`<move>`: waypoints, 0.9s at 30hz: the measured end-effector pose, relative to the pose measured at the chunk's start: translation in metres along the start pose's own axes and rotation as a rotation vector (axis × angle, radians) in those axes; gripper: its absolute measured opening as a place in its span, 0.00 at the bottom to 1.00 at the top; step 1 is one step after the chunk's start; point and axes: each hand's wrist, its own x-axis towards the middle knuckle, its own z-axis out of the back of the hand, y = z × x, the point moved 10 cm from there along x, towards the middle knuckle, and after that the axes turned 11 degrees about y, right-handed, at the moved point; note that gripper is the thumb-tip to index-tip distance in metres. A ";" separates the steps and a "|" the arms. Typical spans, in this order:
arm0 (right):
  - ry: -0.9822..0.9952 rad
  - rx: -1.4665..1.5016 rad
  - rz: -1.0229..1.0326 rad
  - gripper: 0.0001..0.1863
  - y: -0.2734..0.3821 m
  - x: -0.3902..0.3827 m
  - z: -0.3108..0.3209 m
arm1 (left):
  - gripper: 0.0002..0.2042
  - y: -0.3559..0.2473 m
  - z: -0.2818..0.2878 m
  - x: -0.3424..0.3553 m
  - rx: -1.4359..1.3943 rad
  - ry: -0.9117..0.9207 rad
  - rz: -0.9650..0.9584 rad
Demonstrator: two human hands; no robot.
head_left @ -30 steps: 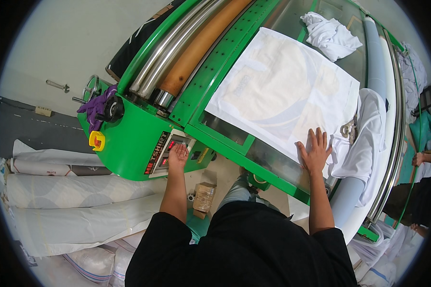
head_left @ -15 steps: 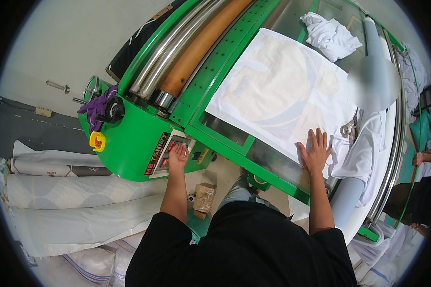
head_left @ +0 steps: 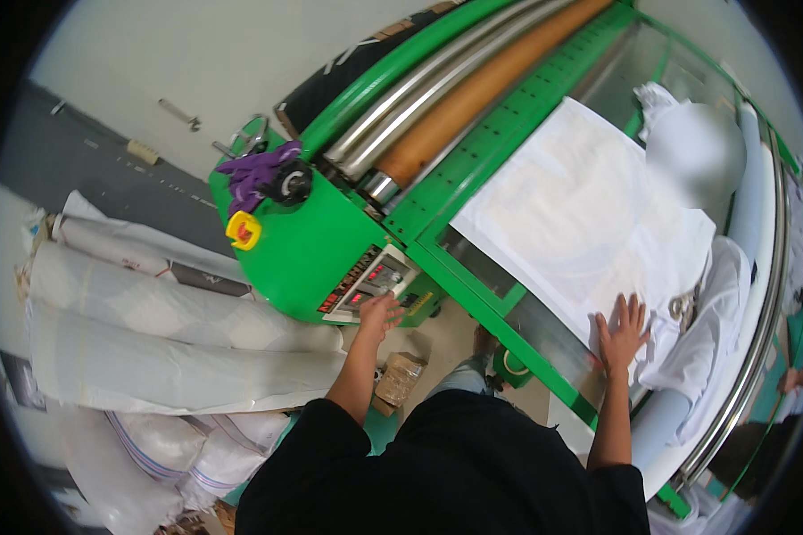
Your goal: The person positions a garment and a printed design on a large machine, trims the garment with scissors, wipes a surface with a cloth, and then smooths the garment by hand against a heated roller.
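Note:
My left hand (head_left: 379, 314) hovers with fingers apart at the lower edge of the control panel (head_left: 363, 281) on the green roller machine (head_left: 299, 259). My right hand (head_left: 620, 334) lies spread on the white cloth sheet (head_left: 553, 196), which rests on the machine's glass-topped table (head_left: 562, 339). A draped white fabric (head_left: 709, 312) and scissors (head_left: 681, 311) are just right of that hand. A crumpled white cloth (head_left: 653, 102) at the back is partly hidden by a blurred patch.
Rollers (head_left: 486, 94) span the machine's back; purple cloth (head_left: 250, 174) and a yellow holder (head_left: 244, 228) sit at its left end. Large wrapped rolls (head_left: 161, 348), plastic sacks (head_left: 161, 446) and a cardboard box (head_left: 400, 377) lie below. A co-worker's hand (head_left: 790, 379) shows at far right.
The view has turned, shifting the machine rightward in the picture. My left hand has slipped lower from the panel's displays. My right hand stays spread on the sheet.

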 end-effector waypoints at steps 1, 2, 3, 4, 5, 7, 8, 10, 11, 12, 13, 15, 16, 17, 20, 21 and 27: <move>0.033 0.030 0.008 0.42 -0.001 0.001 -0.001 | 0.17 -0.022 -0.003 -0.027 0.174 -0.003 -0.030; 0.066 0.058 0.012 0.42 -0.002 0.002 -0.001 | 0.18 -0.046 -0.014 -0.054 0.277 0.112 -0.054; 0.097 0.088 0.021 0.42 -0.004 0.004 0.001 | 0.19 -0.072 -0.023 -0.082 0.386 0.232 -0.074; 0.126 0.115 0.028 0.42 -0.006 0.005 0.004 | 0.20 -0.094 -0.029 -0.111 0.497 0.355 -0.094; 0.159 0.141 0.033 0.43 -0.005 0.004 0.005 | 0.19 -0.128 -0.024 -0.140 0.509 0.392 -0.174; 0.107 0.156 0.004 0.43 -0.005 0.002 0.018 | 0.17 -0.210 0.008 -0.177 0.551 0.327 -0.455; 0.082 0.164 -0.012 0.43 -0.005 0.001 0.023 | 0.15 -0.256 0.033 -0.190 0.578 0.213 -0.649; 0.020 0.247 0.025 0.43 0.004 0.000 0.027 | 0.12 -0.341 0.114 -0.176 0.509 -0.253 -0.844; -0.013 0.288 0.035 0.43 0.008 0.000 0.029 | 0.17 -0.381 0.134 -0.169 0.582 -0.424 -0.924; -0.040 0.295 0.078 0.42 0.020 0.001 0.028 | 0.24 -0.414 0.161 -0.151 0.657 -0.541 -0.895; -0.031 0.335 0.133 0.42 0.041 0.000 0.029 | 0.32 -0.434 0.189 -0.131 0.731 -0.656 -0.858; -0.018 0.411 0.225 0.41 0.092 -0.005 0.037 | 0.42 -0.451 0.215 -0.080 0.965 -0.669 -0.697; -0.017 0.405 0.283 0.40 0.116 -0.008 0.041 | 0.47 -0.454 0.215 -0.058 1.076 -0.664 -0.618; -0.033 0.452 0.312 0.41 0.130 -0.011 0.045 | 0.50 -0.455 0.198 -0.044 1.129 -0.687 -0.499; -0.032 0.639 0.352 0.39 0.165 -0.022 0.054 | 0.49 -0.455 0.156 -0.040 1.271 -0.729 -0.376; -0.021 0.720 0.366 0.39 0.174 -0.023 0.049 | 0.45 -0.464 0.169 -0.026 1.275 -0.623 -0.504; -0.077 0.336 0.234 0.37 0.197 -0.017 0.021 | 0.22 -0.513 0.185 -0.070 0.728 -0.221 -0.963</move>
